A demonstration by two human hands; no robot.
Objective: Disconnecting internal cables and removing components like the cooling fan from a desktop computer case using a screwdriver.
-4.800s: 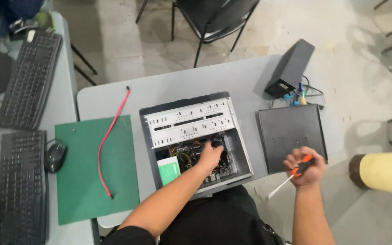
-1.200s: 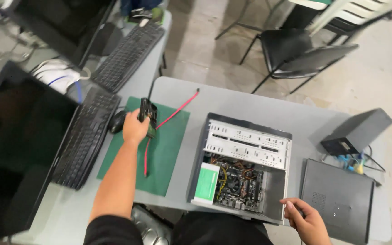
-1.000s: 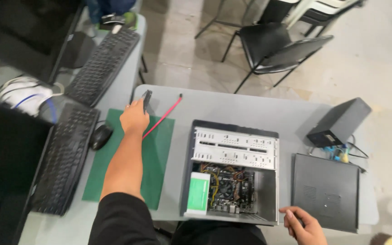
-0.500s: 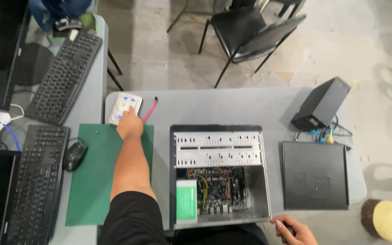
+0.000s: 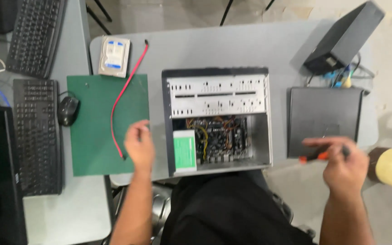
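A grey tabletop over a pale concrete floor carries an open computer case, with a dark side panel just beyond my right hand. That hand is clenched around an orange-and-black screwdriver, whose long axis lies roughly level, pointing left toward the case. My left hand hovers loosely curled and empty between the case and a green mat, beside a red cable; a hard drive lies well beyond it.

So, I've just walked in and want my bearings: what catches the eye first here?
The open computer case in the middle of the grey table, its boards and wires showing. Left of it lies a green mat crossed by a red cable, with a hard drive above. The right hand holds an orange-handled screwdriver.
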